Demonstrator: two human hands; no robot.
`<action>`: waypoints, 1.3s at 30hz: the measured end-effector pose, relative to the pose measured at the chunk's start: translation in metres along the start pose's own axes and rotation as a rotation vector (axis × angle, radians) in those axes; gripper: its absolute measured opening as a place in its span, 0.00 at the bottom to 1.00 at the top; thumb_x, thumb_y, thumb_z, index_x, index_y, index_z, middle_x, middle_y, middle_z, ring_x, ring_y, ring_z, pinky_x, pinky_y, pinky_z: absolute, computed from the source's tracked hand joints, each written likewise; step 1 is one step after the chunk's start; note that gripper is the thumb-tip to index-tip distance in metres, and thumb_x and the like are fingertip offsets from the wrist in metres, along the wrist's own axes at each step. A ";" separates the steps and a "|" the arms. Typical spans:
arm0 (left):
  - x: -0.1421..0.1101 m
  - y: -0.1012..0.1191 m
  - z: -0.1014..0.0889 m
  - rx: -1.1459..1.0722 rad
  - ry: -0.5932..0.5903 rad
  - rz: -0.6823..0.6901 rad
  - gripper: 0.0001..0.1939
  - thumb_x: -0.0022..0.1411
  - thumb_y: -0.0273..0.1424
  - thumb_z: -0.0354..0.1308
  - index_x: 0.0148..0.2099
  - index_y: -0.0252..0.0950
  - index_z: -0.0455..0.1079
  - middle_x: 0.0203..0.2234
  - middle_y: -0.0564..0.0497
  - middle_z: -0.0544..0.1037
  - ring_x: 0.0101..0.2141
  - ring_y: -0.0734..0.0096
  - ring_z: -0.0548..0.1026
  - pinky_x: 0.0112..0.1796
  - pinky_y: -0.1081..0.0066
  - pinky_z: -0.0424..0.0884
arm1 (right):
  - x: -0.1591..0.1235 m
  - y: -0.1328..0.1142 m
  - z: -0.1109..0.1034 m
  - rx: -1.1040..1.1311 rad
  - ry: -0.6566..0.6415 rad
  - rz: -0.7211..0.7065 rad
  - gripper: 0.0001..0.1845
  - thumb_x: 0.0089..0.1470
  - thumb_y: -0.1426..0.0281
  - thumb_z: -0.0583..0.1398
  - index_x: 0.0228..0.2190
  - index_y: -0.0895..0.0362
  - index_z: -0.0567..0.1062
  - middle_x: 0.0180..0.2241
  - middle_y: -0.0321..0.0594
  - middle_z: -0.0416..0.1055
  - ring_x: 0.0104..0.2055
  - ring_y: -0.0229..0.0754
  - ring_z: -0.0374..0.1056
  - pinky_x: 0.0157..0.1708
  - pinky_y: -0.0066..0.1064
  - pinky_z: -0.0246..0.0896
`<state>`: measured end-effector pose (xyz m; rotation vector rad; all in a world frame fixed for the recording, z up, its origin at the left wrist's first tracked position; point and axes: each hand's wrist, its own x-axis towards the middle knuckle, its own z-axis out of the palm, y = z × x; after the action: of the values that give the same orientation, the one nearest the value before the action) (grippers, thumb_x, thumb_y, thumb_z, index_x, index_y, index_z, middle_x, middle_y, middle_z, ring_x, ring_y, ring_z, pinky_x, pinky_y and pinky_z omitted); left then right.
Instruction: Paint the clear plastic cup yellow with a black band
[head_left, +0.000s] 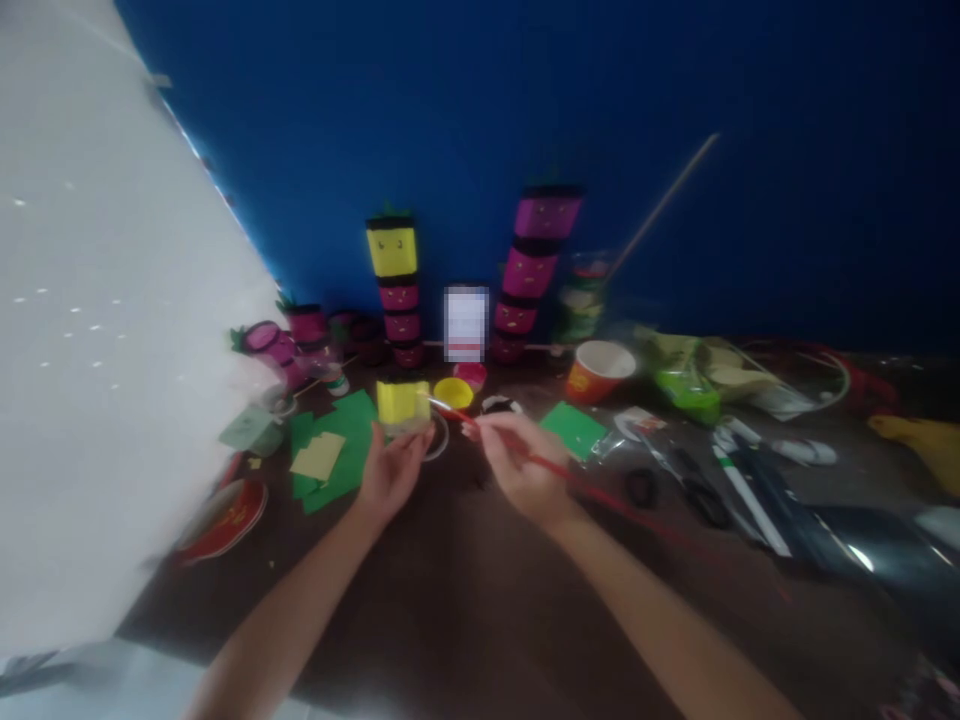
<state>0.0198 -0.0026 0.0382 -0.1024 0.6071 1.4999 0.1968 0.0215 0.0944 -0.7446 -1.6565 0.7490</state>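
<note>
My left hand grips a small cup whose side is mostly yellow, with a pale strip low down near my fingers. In my right hand, a long red-handled paintbrush is pinched, its tip pointing left close to the cup's right side; whether it touches is too blurred to tell. Just behind the brush sits a round pot of yellow paint. A pink pot stands behind that one. Part of a white ring shows beside my left fingers.
Stacked painted cups with faces, one stack yellow-topped and one magenta, stand at the back. Green paper lies left. To the right are an orange-and-white cup, a green sheet, scissors and a green-white stick.
</note>
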 end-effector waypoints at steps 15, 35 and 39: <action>-0.006 -0.004 0.004 0.037 -0.016 -0.002 0.36 0.66 0.44 0.34 0.64 0.18 0.45 0.35 0.34 0.78 0.38 0.65 0.78 0.38 0.76 0.74 | -0.003 -0.005 0.003 -0.116 0.026 -0.073 0.05 0.55 0.73 0.56 0.31 0.54 0.73 0.30 0.37 0.77 0.31 0.38 0.75 0.32 0.27 0.70; -0.003 -0.003 -0.004 0.019 -0.042 -0.019 0.32 0.67 0.44 0.35 0.64 0.25 0.48 0.40 0.36 0.78 0.43 0.65 0.76 0.39 0.75 0.74 | -0.004 -0.009 0.002 -0.124 -0.005 -0.098 0.06 0.56 0.73 0.55 0.32 0.53 0.72 0.30 0.36 0.77 0.31 0.37 0.74 0.33 0.27 0.70; -0.004 -0.003 -0.003 0.010 -0.045 -0.015 0.33 0.67 0.44 0.35 0.64 0.23 0.46 0.41 0.34 0.77 0.44 0.64 0.76 0.40 0.75 0.74 | -0.004 -0.009 0.001 -0.125 -0.028 -0.092 0.06 0.56 0.74 0.55 0.32 0.54 0.71 0.30 0.36 0.77 0.31 0.36 0.74 0.34 0.27 0.70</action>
<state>0.0223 -0.0071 0.0365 -0.0650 0.5770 1.4804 0.1960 0.0128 0.0993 -0.7430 -1.7627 0.5980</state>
